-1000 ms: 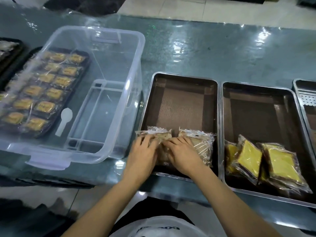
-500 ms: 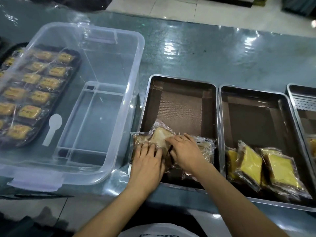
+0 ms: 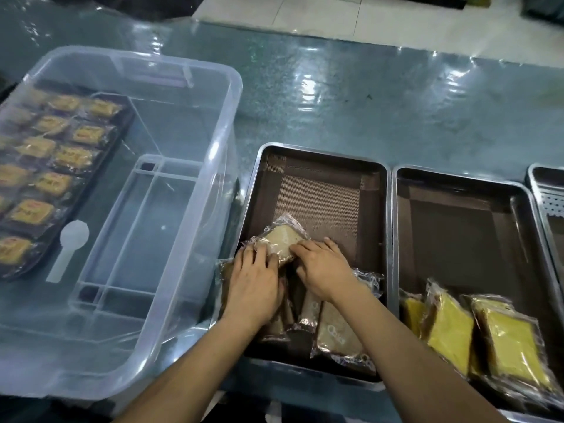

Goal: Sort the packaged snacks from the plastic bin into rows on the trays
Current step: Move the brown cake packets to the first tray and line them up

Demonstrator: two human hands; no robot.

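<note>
Glossy worktop (image 3: 366, 102): L hand (image 3: 254, 285) + R hand (image 3: 323, 270), fingers (image 3: 260, 254) near-flat, press pale pkt (image 3: 282, 241) in tray (image 3: 323, 150), prob squaring row.

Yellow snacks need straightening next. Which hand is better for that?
Right hand, likely. The yellow packets lie in the right-side tray, nearer to it. The left hand rests further left and would have to cross over.

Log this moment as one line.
step: arranging | left hand, right hand: touching pale packet | where: tray beside plastic bin | next tray: yellow packets
</note>
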